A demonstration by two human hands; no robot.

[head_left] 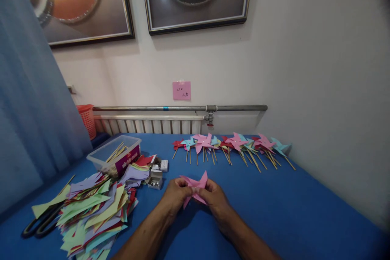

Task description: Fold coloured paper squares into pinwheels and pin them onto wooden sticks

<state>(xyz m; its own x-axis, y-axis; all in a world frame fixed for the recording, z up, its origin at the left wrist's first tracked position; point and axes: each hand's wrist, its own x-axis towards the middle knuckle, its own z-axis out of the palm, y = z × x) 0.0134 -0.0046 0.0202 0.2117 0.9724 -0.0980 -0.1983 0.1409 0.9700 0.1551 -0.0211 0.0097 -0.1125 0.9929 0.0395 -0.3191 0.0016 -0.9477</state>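
A pink paper pinwheel (pixel 199 185) is held up over the blue table between both of my hands, its pointed blades spreading outward. My left hand (pixel 176 193) grips its left side, with the thumb pressed at the centre. From the other side my right hand (pixel 215 195) pinches it, and the two thumb tips meet over the middle. My fingers behind the paper are hidden. No stick shows on this pinwheel. To the left of my left hand stands a small open box (pixel 155 180) with shiny metal pieces inside.
Finished pinwheels on sticks (pixel 236 142) lie in a row along the back. At left are a heap of coloured paper pieces (pixel 94 211), black-handled scissors (pixel 45 219) and a clear plastic box (pixel 97 158) with wooden sticks. A wall and radiator (pixel 146 126) bound the blue table (pixel 274 203).
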